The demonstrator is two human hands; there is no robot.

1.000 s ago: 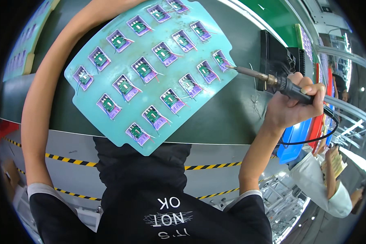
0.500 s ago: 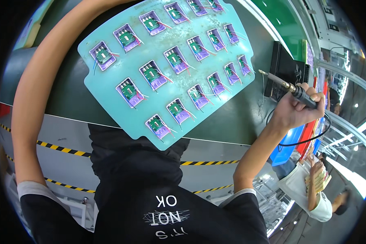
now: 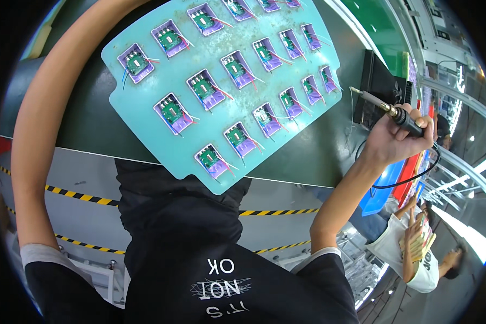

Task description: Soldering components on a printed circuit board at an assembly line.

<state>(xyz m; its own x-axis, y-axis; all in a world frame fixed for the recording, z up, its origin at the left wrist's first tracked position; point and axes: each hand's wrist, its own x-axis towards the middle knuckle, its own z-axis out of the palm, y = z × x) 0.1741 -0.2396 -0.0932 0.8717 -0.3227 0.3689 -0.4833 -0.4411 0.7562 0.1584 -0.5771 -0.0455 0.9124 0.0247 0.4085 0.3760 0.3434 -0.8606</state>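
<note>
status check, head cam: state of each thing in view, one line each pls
soldering iron: gripped in the right hand, tip off the panel, pointing left
turquoise panel: lying on the dark table, near corner overhanging the edge
small circuit boards: seated in purple pockets, thin wires attached
black cord: slack, looping under the right hand
left hand: out of view, arm reaching past the top edge

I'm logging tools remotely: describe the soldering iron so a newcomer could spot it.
Start at the big teal panel of small green boards on the dark bench. Off its right edge, the right hand holds the soldering iron: the only thin metal-tipped rod, black-handled, trailing a black cord.
</note>
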